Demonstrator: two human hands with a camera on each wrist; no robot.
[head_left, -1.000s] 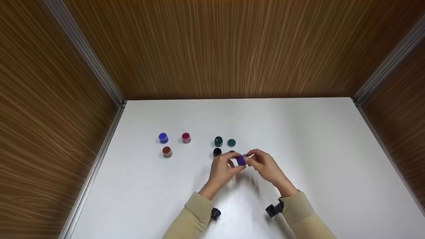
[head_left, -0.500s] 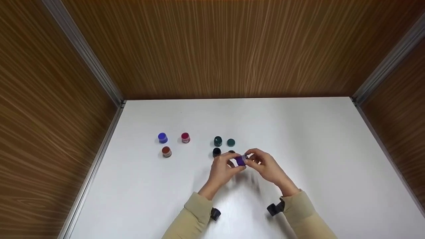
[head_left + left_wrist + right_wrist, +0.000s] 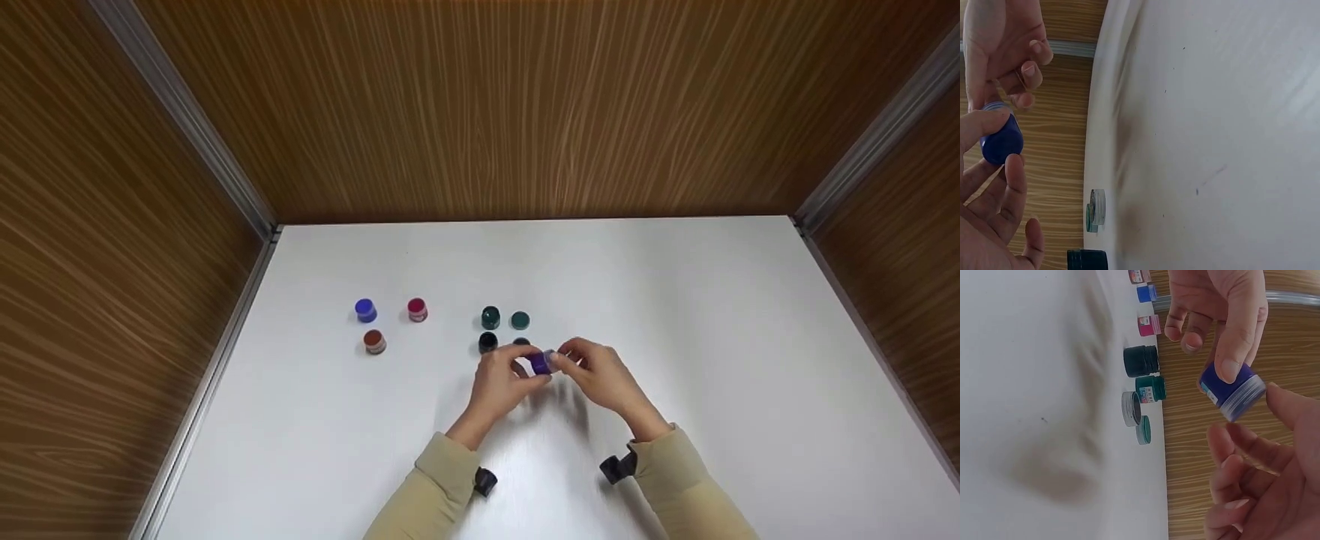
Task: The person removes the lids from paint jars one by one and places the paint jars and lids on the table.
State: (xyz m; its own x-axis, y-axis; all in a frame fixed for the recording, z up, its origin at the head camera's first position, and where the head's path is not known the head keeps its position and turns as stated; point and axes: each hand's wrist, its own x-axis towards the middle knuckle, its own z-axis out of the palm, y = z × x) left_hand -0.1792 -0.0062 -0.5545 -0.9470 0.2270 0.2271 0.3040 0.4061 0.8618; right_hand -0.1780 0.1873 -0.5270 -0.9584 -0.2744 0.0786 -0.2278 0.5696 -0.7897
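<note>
Between both hands, above the table, is a small violet paint jar (image 3: 540, 364) with a clear ridged lid (image 3: 1244, 398). My left hand (image 3: 499, 381) grips the jar's body with thumb and fingers. At the lid end, the thumb and index finger of my right hand (image 3: 604, 379) pinch the lid. The right wrist view shows the jar (image 3: 1224, 385) tilted, its lid towards the right hand. Just beyond the hands stand an uncapped dark green jar (image 3: 490, 318) and a black jar (image 3: 487, 343). A green lid (image 3: 520, 320) lies beside them; another lid (image 3: 521, 342) is partly hidden by the left hand.
Further left on the white table (image 3: 315, 435) stand a blue jar (image 3: 365, 310), a pinkish-red jar (image 3: 417, 310) and a brown jar (image 3: 374, 342). Wood-grain panels (image 3: 480, 112) rise at the back and both sides of the table.
The right hand's fingers have shifted slightly at the lid. The left hand keeps its grip on the violet jar, and the jars on the table stand as before.
</note>
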